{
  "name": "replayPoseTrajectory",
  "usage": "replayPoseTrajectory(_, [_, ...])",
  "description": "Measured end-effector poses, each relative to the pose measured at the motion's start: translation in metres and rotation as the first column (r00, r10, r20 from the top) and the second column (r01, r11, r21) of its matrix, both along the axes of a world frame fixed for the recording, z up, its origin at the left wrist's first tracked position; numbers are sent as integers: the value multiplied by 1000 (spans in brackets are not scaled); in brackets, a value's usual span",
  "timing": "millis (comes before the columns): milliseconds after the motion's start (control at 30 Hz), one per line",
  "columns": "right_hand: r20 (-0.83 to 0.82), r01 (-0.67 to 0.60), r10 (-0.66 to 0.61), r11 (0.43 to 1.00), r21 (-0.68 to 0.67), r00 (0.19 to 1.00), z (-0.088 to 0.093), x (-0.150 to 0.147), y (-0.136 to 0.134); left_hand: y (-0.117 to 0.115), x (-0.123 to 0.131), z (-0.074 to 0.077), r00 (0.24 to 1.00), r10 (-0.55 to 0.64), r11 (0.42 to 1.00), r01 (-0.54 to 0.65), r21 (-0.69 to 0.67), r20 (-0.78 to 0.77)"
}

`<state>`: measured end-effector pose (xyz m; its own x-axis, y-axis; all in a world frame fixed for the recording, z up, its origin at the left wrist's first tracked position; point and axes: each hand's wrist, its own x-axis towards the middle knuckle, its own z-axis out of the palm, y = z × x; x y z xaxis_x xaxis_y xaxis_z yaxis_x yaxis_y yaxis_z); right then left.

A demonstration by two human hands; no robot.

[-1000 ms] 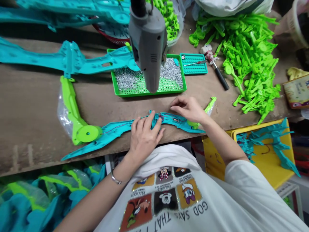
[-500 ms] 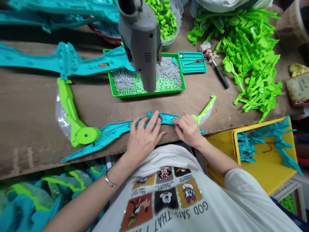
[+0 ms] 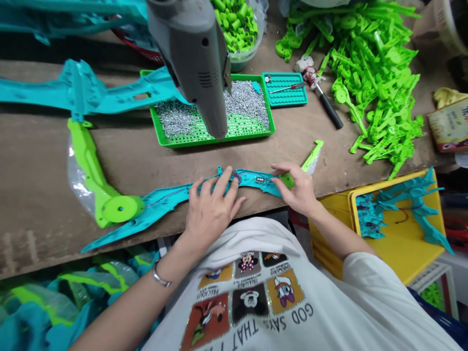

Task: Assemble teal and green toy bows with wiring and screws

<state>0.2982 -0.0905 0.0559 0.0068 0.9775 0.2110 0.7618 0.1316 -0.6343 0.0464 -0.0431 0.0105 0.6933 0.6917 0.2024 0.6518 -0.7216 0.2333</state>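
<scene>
A long teal plastic part [image 3: 161,202] lies along the near edge of the wooden bench [image 3: 44,161], with thin wires and a small metal piece [image 3: 260,180] on it. My left hand [image 3: 210,207] rests flat on its middle, fingers spread, fingertips at the wires. My right hand [image 3: 298,187] grips the part's right end, where a lime green piece [image 3: 310,158] sticks out. A lime green arm with a round hub [image 3: 106,197] is joined to the part's left end.
A grey hanging power screwdriver [image 3: 193,58] dangles over a green tray of screws [image 3: 214,139]. A small teal tray [image 3: 285,90], a black-handled tool [image 3: 325,105], a heap of green parts [image 3: 373,73] and more teal parts [image 3: 91,90] lie behind. A yellow crate [image 3: 387,234] stands right.
My right hand came back from the middle of the teal part to its right end and closed on it. My left hand stayed on the part.
</scene>
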Motion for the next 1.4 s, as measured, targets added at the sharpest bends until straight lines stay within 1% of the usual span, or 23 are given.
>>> replayPoseTrajectory(33, [-25, 30, -31, 998, -60, 999, 4, 2, 5, 0, 0, 0, 1000, 2, 1000, -2, -4, 0])
replayPoseTrajectory(67, [-35, 33, -37, 993, -115, 999, 6, 3, 9, 0, 0, -1, 1000, 4, 1000, -4, -5, -1])
replayPoseTrajectory(167, [-38, -11, 2, 968, -252, 999, 10, 5, 22, -1, 0, -2, 1000, 10, 1000, -10, 11, -3])
replayPoseTrajectory(233, [-23, -31, 25, 947, -319, 999, 10, 4, 26, -1, 0, -2, 1000, 12, 1000, -12, 19, 0])
replayPoseTrajectory(300, [13, -29, 36, 935, -354, 999, 11, 1, 29, -1, 0, -2, 1000, 15, 1000, -15, 14, 4])
replayPoseTrajectory(400, [84, -23, 57, 932, -363, 995, 14, -4, 29, -1, 0, -2, 1000, 18, 1000, -18, -8, 7])
replayPoseTrajectory(533, [172, -52, 116, 938, -341, 978, 16, -10, 28, 0, 0, -3, 1000, 15, 999, -14, -32, 26])
replayPoseTrajectory(700, [310, -109, 195, 955, -275, 931, 8, -16, 27, -1, -1, -3, 998, 16, 998, -13, -67, 53])
replayPoseTrajectory(767, [320, -129, 209, 959, -252, 924, 5, -16, 28, -1, -1, -3, 998, 9, 996, -4, -84, 64])
replayPoseTrajectory(900, [226, -210, 266, 947, -242, 937, 4, -10, 32, -2, 0, -2, 996, -30, 994, 40, -106, 87])
replayPoseTrajectory(967, [192, -244, 293, 939, -242, 937, 5, -8, 34, -1, 1, -2, 993, -68, 995, 75, -71, 96])
replayPoseTrajectory(1067, [184, -256, 300, 939, -230, 936, 7, -7, 36, 2, 0, -3, 988, -130, 992, 130, 7, 88])
replayPoseTrajectory(1167, [144, -280, 320, 928, -246, 936, 11, -6, 37, 5, 0, -2, 982, -173, 985, 171, 29, 81])
replayPoseTrajectory(1300, [31, -353, 379, 886, -299, 925, 22, 4, 39, 7, 1, 0, 982, -155, 987, 159, -30, 106])
replayPoseTrajectory(1400, [-44, -354, 360, 877, -325, 932, 25, 12, 41, 6, 3, 0, 987, -135, 989, 140, -48, 86])
